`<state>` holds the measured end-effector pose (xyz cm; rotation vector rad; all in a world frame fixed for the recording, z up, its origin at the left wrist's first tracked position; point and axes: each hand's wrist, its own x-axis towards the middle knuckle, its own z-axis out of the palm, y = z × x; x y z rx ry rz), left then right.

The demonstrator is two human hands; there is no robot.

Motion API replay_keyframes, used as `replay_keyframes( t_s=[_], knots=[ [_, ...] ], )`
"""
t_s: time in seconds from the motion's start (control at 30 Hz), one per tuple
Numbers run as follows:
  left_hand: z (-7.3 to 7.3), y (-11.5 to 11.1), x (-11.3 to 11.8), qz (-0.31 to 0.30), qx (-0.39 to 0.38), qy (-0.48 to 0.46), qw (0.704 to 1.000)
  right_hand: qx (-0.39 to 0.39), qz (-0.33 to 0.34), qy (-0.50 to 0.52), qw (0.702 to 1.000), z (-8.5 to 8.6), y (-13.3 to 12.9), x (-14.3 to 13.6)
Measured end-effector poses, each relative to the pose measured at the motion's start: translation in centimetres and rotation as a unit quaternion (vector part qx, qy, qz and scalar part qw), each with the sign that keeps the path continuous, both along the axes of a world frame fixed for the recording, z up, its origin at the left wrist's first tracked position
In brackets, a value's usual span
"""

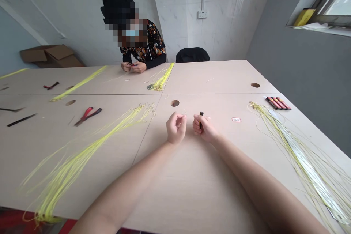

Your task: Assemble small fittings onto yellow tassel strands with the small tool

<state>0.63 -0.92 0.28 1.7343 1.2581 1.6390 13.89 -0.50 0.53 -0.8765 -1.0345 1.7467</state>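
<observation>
My left hand [176,128] is closed in a pinch above the table, left of my right hand. From its fingertips rises a thin, small curved hook [185,112], too fine to make out fully. My right hand [204,128] wraps round a short, dark cylinder [201,114] with a black top and a hint of yellow, standing upright in the fist. A small gap separates the two hands. To the left lies a long bundle of yellow lines [90,150], with tiny hook-like pieces at its far end. A small red-edged label [236,120] lies right of my right hand.
Red-and-black pliers [88,115] lie at left, near a black pointed tool [22,120]. At right are a metal ruler [304,161] under more yellow lines, and several red-and-black cylinders [278,103]. A co-worker [142,49] works across the table [175,190]. A round hole [174,103] is beyond my hands.
</observation>
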Motion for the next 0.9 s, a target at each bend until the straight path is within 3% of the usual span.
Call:
replay_keyframes(
  t_s=[0.17, 0.3, 0.5, 0.7, 0.9],
  knots=[
    [0.4, -0.7, 1.1, -0.020, -0.063, -0.041, 0.997, -0.022, 0.022, 0.069, 0.997, -0.6, -0.5, -1.6],
    [0.5, -1.0, 1.6, -0.067, -0.077, -0.067, 0.993, -0.011, -0.012, 0.063, 0.998, -0.8, -0.5, -1.6],
    [0.1, -1.2, 2.0, -0.099, -0.095, -0.093, 0.986, -0.015, -0.005, 0.042, 0.999, -0.4, -0.8, -1.7],
    [-0.1, -1.3, 2.1, -0.100, -0.063, -0.072, 0.990, 0.008, 0.003, 0.039, 0.999, -0.6, -1.3, -2.1],
    [-0.2, -1.4, 2.0, -0.104, -0.036, -0.047, 0.993, 0.027, -0.028, 0.008, 0.999, -1.3, -1.2, -1.9]
  ],
)
